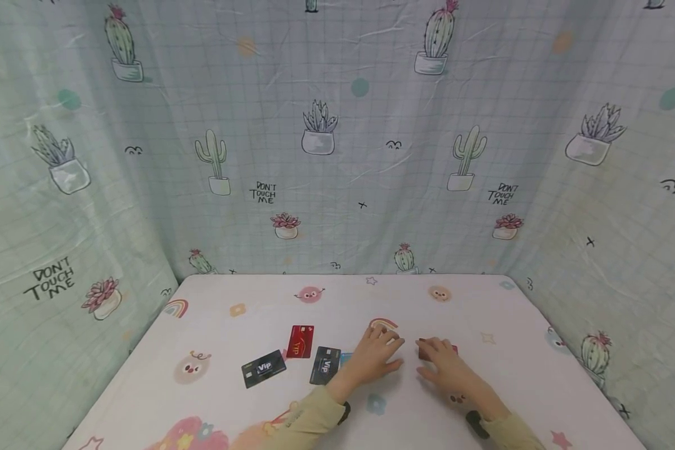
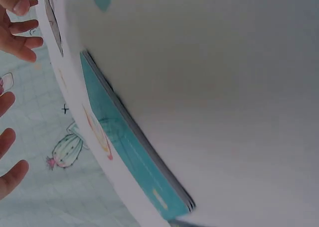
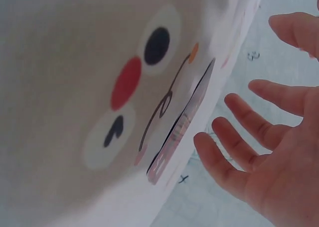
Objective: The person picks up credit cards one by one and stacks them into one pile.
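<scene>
In the head view my left hand (image 1: 371,356) hovers over the table just right of a blue card (image 1: 345,357), its fingers spread and holding nothing. The left wrist view shows a small stack topped by a teal card (image 2: 124,142), below and apart from the fingertips (image 2: 14,179). My right hand (image 1: 447,369) is raised beside it, fingers relaxed, overlapping a dark red card (image 1: 454,348) in the head view. In the right wrist view that hand's straight fingers (image 3: 244,152) stand off from a reddish card (image 3: 174,137) lying on the table.
Left of my hands lie a black VIP card (image 1: 325,365), a red VIP card (image 1: 300,342) and another black VIP card (image 1: 264,369). The white table (image 1: 517,381) has printed cartoon figures. Cactus-patterned cloth (image 1: 360,169) encloses its back and sides.
</scene>
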The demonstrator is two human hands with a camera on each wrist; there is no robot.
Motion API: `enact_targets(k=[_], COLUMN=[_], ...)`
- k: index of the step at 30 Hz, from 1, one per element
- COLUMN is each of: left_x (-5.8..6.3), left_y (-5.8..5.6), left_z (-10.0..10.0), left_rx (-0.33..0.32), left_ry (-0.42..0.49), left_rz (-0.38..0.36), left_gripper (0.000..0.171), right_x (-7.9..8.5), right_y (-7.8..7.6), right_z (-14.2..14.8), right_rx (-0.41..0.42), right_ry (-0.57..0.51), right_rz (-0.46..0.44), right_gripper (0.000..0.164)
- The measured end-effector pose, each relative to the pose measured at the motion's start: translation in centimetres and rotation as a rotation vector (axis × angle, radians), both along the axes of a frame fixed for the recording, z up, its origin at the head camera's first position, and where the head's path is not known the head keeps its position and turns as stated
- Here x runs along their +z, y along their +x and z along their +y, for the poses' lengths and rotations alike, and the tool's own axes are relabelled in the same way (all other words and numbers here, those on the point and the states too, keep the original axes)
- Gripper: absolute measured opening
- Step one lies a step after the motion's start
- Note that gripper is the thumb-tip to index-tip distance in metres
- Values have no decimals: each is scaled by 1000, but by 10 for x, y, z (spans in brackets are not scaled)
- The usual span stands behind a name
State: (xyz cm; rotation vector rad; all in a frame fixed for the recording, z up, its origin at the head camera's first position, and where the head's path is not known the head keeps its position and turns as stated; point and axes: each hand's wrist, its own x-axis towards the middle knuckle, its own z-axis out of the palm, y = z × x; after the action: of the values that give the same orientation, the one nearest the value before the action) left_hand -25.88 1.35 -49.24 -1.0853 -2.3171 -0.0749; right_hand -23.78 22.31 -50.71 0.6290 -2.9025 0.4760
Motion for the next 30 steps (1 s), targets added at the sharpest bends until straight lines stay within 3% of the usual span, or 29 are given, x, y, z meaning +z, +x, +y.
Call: enact_targets(k=[5, 10, 14, 18, 21, 30], left_x=[-4, -2, -3, -4, -4, -10], left_y=[-1, -4, -8, -13, -16, -25], left_z=[15, 29, 39, 50, 56, 67], left_rx=[10, 51, 71, 101, 125, 212], left_ry=[9, -9, -12, -17, -30, -171], left_rz=[-19, -47, -18, 60, 69, -12], left_gripper=[35, 36, 34, 30, 30, 36], right_x=[1, 0, -3, -3, -2, 1], right_y=[-1, -4, -7, -9, -9, -10], right_z=[7, 16, 21, 25, 26, 23], right_rx=[-107, -141, -170, -206, -221, -225], right_ry=[-41, -27, 21, 63, 76, 160], right_rz=[-69, 31, 106, 117, 119, 141], right_gripper=[56, 54, 53, 53, 53, 50])
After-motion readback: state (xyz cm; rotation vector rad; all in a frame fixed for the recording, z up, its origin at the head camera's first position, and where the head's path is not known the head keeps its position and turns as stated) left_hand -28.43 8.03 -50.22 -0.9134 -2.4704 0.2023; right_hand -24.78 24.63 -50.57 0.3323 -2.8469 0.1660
